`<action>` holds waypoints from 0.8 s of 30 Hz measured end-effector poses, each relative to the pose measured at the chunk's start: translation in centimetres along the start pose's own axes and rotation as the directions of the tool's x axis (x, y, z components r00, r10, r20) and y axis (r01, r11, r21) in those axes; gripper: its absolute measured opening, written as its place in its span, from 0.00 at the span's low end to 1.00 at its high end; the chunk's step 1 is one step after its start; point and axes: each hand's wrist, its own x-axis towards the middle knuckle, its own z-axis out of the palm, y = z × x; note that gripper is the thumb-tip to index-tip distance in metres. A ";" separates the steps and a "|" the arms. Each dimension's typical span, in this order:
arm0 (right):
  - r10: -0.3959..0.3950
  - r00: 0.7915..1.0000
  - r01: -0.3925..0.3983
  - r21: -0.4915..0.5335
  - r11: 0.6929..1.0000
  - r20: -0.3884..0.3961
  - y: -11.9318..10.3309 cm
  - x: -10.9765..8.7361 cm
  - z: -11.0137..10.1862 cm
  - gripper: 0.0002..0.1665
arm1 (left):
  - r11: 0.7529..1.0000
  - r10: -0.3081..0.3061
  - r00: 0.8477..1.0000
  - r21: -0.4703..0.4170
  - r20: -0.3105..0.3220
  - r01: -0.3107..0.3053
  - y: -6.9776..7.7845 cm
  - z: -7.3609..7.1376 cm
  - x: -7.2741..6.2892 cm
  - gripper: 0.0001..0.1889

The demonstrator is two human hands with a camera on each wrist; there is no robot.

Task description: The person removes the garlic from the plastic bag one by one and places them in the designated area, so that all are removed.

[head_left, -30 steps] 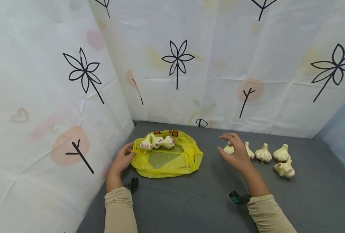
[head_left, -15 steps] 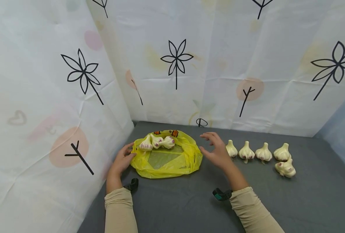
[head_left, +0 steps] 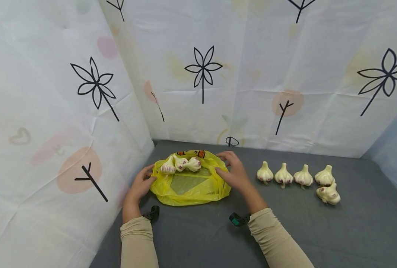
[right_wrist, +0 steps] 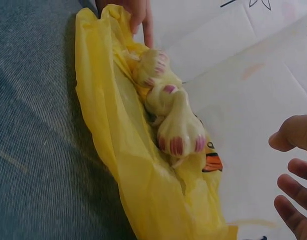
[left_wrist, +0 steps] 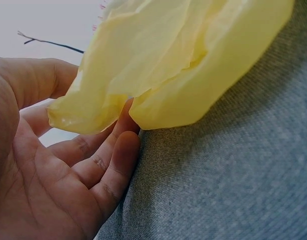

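Observation:
A yellow plastic bag (head_left: 185,199) lies spread with its mouth up on the table. Three garlic bulbs (head_left: 180,163) sit together inside at its back left. My left hand (head_left: 140,184) holds the bag's left rim between thumb and fingers; in the left wrist view a yellow fold (left_wrist: 88,110) lies between them, hiding the thumb's tip. My right hand (head_left: 234,172) is at the bag's right rim, thumb and fingers spread apart, with nothing gripped. The right wrist view has this right hand (right_wrist: 298,170) apart from the bag, at the edge of the picture.
Several more garlic bulbs (head_left: 283,175) stand in a row to the right of the bag; at the row's right end one bulb (head_left: 328,193) lies in front of another. Patterned white cloth (head_left: 252,74) hangs behind and at the left of the grey table (head_left: 198,238).
My right hand has moved left, from in front of the row of garlic bulbs to the bag's right rim, uncovering the bulbs. My left hand has stayed at the left rim.

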 end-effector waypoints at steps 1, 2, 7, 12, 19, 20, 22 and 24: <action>0.010 1.000 -0.010 0.006 1.000 0.008 -0.1 0.2 0.3 0.24 | 1.000 -0.003 1.000 -0.003 -0.001 0.003 0.0 0.0 0.0 0.32; 0.020 1.000 -0.020 0.006 1.000 0.016 -0.1 0.4 0.6 0.24 | 1.000 -0.006 1.000 -0.004 -0.001 0.006 0.0 0.0 -0.1 0.33; 0.059 0.997 -0.060 0.012 0.998 0.053 -0.4 1.4 2.1 0.25 | 1.000 -0.012 1.000 -0.014 0.000 0.012 0.2 0.1 -0.2 0.33; 0.089 0.991 -0.092 0.017 0.996 0.101 -0.8 2.2 3.4 0.25 | 1.000 -0.002 1.000 -0.008 0.000 0.002 0.4 0.2 -0.2 0.33; 0.103 0.983 -0.105 0.003 0.994 0.155 -0.9 2.7 5.1 0.26 | 1.000 -0.006 1.000 -0.003 0.004 0.006 0.2 0.1 -0.1 0.32; 0.104 0.981 -0.105 -0.002 0.994 0.165 -0.8 2.8 5.4 0.26 | 1.000 -0.005 1.000 -0.001 0.006 0.005 0.1 0.1 -0.1 0.32; 0.107 0.977 -0.105 -0.019 0.994 0.187 -0.6 3.1 5.8 0.27 | 1.000 -0.002 1.000 0.003 0.005 0.002 0.1 0.1 -0.1 0.32; 0.100 0.973 -0.094 -0.037 0.995 0.209 -0.4 3.4 6.1 0.28 | 1.000 -0.001 1.000 0.003 0.002 0.000 0.1 0.1 0.0 0.32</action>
